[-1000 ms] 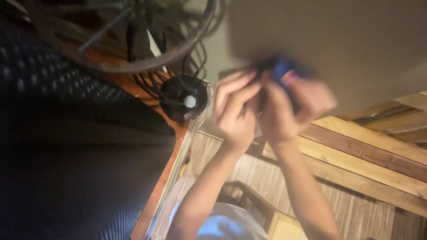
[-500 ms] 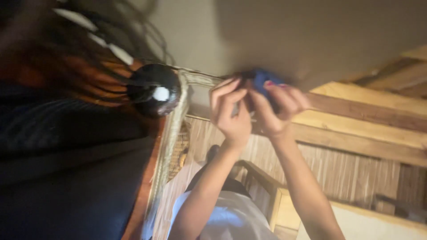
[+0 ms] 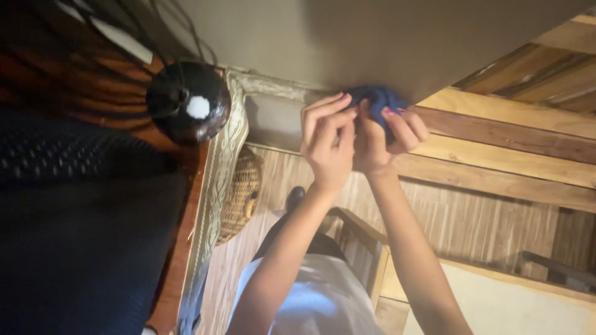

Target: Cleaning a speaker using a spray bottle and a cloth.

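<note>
Both the left hand (image 3: pixel 328 146) and the right hand (image 3: pixel 386 139) pinch a blue cloth (image 3: pixel 377 101) at twelve o'clock, which looks soft, light and limp, best gripped by bunched folds.

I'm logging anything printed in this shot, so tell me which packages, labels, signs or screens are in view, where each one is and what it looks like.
White sticker or label: small, roundish, plain white, on the hub of the dark round fan at upper left; whether it bears print cannot be told.
No packages, signs or screens show. The hands hold only a dark blue cloth.
</note>
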